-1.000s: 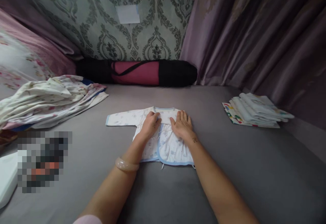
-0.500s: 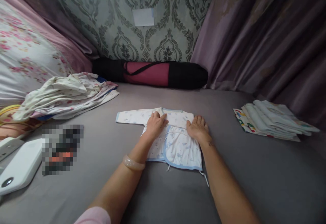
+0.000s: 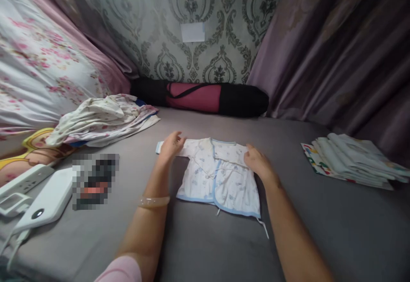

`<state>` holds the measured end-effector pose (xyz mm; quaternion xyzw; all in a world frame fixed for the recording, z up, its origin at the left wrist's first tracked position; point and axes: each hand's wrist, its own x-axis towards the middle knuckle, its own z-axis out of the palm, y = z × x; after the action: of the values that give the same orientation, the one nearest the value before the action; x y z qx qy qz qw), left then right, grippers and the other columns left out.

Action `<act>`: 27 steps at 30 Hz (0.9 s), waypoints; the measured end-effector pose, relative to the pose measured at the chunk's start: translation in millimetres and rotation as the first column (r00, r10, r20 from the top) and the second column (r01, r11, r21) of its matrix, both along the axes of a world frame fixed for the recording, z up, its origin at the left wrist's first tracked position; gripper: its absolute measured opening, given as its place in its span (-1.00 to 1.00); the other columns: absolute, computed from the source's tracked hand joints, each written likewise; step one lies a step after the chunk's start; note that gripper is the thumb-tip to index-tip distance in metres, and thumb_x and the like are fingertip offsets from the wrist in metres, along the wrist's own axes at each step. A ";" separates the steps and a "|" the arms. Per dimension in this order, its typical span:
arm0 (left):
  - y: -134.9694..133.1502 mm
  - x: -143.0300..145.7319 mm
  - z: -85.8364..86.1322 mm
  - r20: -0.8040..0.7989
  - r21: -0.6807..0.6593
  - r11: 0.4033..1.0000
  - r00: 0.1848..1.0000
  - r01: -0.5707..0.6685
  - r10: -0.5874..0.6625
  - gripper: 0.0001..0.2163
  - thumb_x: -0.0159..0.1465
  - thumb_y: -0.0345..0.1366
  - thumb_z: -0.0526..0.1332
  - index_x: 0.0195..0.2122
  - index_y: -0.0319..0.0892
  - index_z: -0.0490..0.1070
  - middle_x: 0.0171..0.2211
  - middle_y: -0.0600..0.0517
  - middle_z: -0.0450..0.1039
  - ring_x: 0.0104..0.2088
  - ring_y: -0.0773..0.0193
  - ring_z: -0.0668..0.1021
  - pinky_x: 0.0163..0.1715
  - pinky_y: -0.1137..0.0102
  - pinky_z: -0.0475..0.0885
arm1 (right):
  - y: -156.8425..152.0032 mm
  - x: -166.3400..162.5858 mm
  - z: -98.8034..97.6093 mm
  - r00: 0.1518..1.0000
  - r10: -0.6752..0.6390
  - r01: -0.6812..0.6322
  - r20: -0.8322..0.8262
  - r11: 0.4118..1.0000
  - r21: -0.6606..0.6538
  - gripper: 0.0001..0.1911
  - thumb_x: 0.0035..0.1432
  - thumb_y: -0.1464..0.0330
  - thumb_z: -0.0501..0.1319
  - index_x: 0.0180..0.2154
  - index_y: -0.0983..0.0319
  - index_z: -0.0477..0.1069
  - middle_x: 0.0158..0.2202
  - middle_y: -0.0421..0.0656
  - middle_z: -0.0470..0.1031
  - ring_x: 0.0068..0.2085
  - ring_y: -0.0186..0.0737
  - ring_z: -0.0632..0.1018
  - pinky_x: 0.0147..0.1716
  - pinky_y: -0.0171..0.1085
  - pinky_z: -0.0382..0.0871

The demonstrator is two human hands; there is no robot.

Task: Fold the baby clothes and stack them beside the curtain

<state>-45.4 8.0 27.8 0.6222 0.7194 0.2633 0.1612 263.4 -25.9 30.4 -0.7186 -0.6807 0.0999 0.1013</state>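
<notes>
Left sleeve: this one (image 3: 190, 148) lies out sideways on the gray sheet (image 3: 205, 252); it is probably best handled near its cuff (image 3: 158, 147) and drawn straight, so the thin-looking cloth doesn't bunch.
Left hand: it (image 3: 172, 145) is over that sleeve, fingers loosely bent, with a small gap seeming to show between the tips; whether cloth is pinched beneath, I cannot tell.
Shirt: the small white shirt (image 3: 198, 183) lies front up on the sheet, mostly between the two hands; light, flat pressure should suit it better than tugging.
Right sleeve: it (image 3: 230, 153) appears to lie across the chest; a level edge there would help it sit smoothly.
Tie: the loose tie (image 3: 264, 228) trails past the hem's right corner and could snag under a palm.
Right hand: it (image 3: 258, 161) is at the right shoulder edge, fingers close together, apparently touching cloth; I cannot tell if it grips. The folded stack (image 3: 349, 158) is well apart from it.
</notes>
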 end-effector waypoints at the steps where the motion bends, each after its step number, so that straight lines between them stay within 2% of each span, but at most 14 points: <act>1: -0.1 -11.5 -2.0 -0.063 -0.021 0.997 0.995 -0.078 0.077 -0.62 0.28 -0.18 0.10 0.06 -0.25 0.35 -0.10 -0.16 0.50 -0.08 0.10 0.51 -0.08 0.33 0.34 | -0.5 -5.2 0.5 0.998 0.056 -0.056 -0.016 0.998 0.022 -0.48 0.19 0.47 -0.09 0.16 0.40 0.25 0.16 0.14 0.33 0.13 -0.03 0.40 0.09 -0.18 0.24; 3: -1.7 -31.1 -7.6 -0.183 -0.074 0.973 0.962 -0.221 0.204 -0.62 0.28 -0.16 0.09 0.03 -0.27 0.37 -0.04 -0.24 0.45 0.01 0.00 0.46 -0.04 0.25 0.32 | -1.9 -16.6 0.5 0.985 0.170 -0.167 -0.043 0.985 0.049 -0.48 0.22 0.46 -0.11 0.18 0.41 0.23 0.21 0.10 0.26 0.20 -0.07 0.33 0.16 -0.19 0.16; 5: -3.5 -44.6 -13.3 -0.262 -0.131 0.941 0.926 -0.313 0.272 -0.63 0.27 -0.13 0.09 -0.04 -0.29 0.42 -0.03 -0.31 0.43 0.04 -0.10 0.42 -0.03 0.19 0.31 | -4.3 -27.7 -0.3 0.966 0.252 -0.249 -0.050 0.967 0.053 -0.47 0.25 0.42 -0.11 0.21 0.45 0.19 0.25 0.11 0.20 0.25 -0.07 0.24 0.22 -0.17 0.08; 8: -3.6 -53.2 -19.6 -0.302 -0.196 0.915 0.910 -0.353 0.286 -0.65 0.23 -0.10 0.10 -0.17 -0.28 0.46 -0.07 -0.35 0.43 0.02 -0.16 0.42 -0.05 0.17 0.31 | -9.3 -41.6 -0.8 0.946 0.321 -0.321 -0.041 0.947 0.007 -0.46 0.28 0.36 -0.11 0.22 0.47 0.17 0.29 0.13 0.12 0.30 -0.04 0.15 0.25 -0.10 0.01; 11: -0.7 -54.4 -23.6 -0.291 -0.206 0.910 0.910 -0.360 0.294 -0.71 0.16 -0.14 0.15 -0.22 -0.26 0.45 -0.10 -0.34 0.44 -0.01 -0.15 0.45 -0.11 0.20 0.33 | -13.4 -52.6 1.8 0.927 0.375 -0.376 -0.028 0.924 -0.073 -0.45 0.30 0.34 -0.12 0.25 0.43 0.14 0.32 0.10 0.05 0.32 -0.07 0.10 0.26 -0.10 -0.03; 15: 2.6 -57.1 -26.9 -0.170 -0.209 0.907 0.927 -0.365 0.334 -0.78 0.06 -0.18 0.21 -0.32 -0.20 0.41 -0.32 -0.24 0.49 -0.19 -0.07 0.53 -0.30 0.28 0.37 | -12.9 -68.2 7.9 0.906 0.423 -0.419 -0.001 0.896 -0.149 -0.47 0.32 0.33 -0.13 0.27 0.36 0.11 0.34 0.03 0.01 0.33 -0.14 0.04 0.27 -0.14 -0.09; 19: 3.6 -62.1 -28.3 -0.004 -0.251 0.904 0.934 -0.347 0.357 -0.79 -0.02 -0.14 0.26 -0.46 -0.15 0.34 -0.54 -0.06 0.41 -0.33 0.00 0.54 -0.43 0.34 0.32 | -1.4 -89.5 7.3 0.880 0.474 -0.463 0.039 0.873 -0.157 -0.48 0.33 0.34 -0.15 0.26 0.32 0.10 0.35 -0.01 0.00 0.35 -0.17 -0.01 0.28 -0.12 -0.19; 23: 3.3 -63.8 -28.2 0.088 -0.254 0.905 0.924 -0.340 0.372 -0.78 -0.02 -0.12 0.26 -0.56 -0.12 0.28 -0.64 0.04 0.28 -0.39 0.07 0.51 -0.47 0.39 0.27 | 15.5 -113.4 -4.9 0.872 0.486 -0.480 0.051 0.872 -0.100 -0.45 0.34 0.30 -0.17 0.30 0.36 0.01 0.37 -0.01 -0.09 0.36 -0.17 -0.08 0.29 -0.12 -0.29; 27: 2.5 -64.5 -28.6 0.194 -0.243 0.911 0.903 -0.335 0.384 -0.83 -0.05 -0.26 0.25 -0.60 -0.10 0.22 -0.71 0.11 0.18 -0.53 0.18 0.43 -0.57 0.43 0.18 | 24.4 -131.4 -20.6 0.880 0.475 -0.473 0.024 0.879 -0.065 -0.38 0.35 0.19 -0.20 0.32 0.38 -0.05 0.37 0.02 -0.12 0.36 -0.07 -0.11 0.28 -0.04 -0.29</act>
<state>-109.9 10.5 -0.8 0.4225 0.8207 0.2859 0.2572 132.0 -1.5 9.7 -0.5347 -0.8345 0.1270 0.0401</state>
